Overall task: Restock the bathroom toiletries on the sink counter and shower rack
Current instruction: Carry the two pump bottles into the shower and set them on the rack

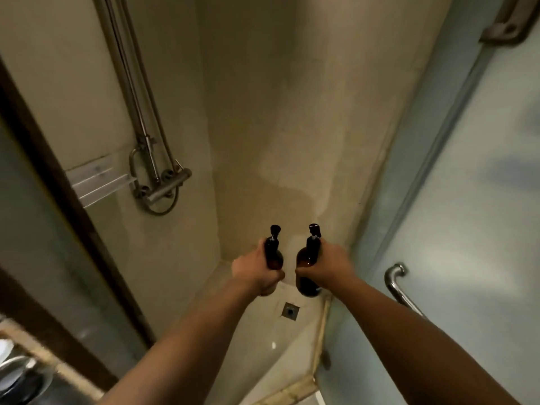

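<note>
I am looking down into a beige shower stall with both arms reaching forward over its floor. My left hand [257, 273] is closing around the body of the left amber pump bottle [274, 255], fingers wrapped across its lower half so that only the shoulder, neck and black pump head are showing above the knuckles. My right hand [328, 268] is gripping the right amber pump bottle [306, 267] from its right side; more of this bottle's rounded brown body is showing, down to its base. Both bottles are standing upright in the air, side by side and just apart, held above the far corner of the stall floor, not resting on any surface.

Below and between the two hands, the floor drain [290, 310] is sitting in the tiled floor. On the left wall, the shower mixer [163, 185] is mounted with its metal riser pipes [128, 68] running upward, and a pale metal wall rack [96, 179] is fixed just to its left. On the right, the frosted glass door [482, 200] is standing with its chrome door handle [400, 285] near my right forearm. At the lower left edge, part of a sink [17, 372] is showing, blurred.
</note>
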`<state>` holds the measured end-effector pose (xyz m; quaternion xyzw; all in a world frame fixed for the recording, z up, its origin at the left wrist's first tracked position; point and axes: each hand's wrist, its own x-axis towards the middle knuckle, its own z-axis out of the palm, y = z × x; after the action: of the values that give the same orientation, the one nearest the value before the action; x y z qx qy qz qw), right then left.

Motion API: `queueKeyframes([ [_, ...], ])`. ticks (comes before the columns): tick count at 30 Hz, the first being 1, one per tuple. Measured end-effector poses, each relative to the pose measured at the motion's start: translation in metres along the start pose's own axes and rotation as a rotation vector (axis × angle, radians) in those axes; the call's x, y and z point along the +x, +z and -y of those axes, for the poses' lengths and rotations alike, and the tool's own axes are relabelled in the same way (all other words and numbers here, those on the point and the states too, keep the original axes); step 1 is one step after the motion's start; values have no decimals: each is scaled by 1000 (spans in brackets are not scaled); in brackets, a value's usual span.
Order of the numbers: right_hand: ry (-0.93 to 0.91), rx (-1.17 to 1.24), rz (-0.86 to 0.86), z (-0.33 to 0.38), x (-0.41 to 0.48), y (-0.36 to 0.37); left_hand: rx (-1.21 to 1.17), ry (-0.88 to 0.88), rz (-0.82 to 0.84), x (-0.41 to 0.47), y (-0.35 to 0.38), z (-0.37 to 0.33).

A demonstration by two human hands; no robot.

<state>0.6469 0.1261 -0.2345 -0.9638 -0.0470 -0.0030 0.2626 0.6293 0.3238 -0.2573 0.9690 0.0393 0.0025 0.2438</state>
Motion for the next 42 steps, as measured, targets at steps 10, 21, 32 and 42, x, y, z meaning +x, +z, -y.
queueKeyframes([
  [10,33,3,-28,11,141,-17,-88,8,-96,133,-18,-18],
  [21,-187,-31,184,70,290,30,-149,-258,-282,203,-52,19],
  [32,-631,100,315,258,317,69,-130,-631,-741,194,-181,118],
  [42,-931,140,249,385,318,69,-27,-863,-894,182,-251,163],
])
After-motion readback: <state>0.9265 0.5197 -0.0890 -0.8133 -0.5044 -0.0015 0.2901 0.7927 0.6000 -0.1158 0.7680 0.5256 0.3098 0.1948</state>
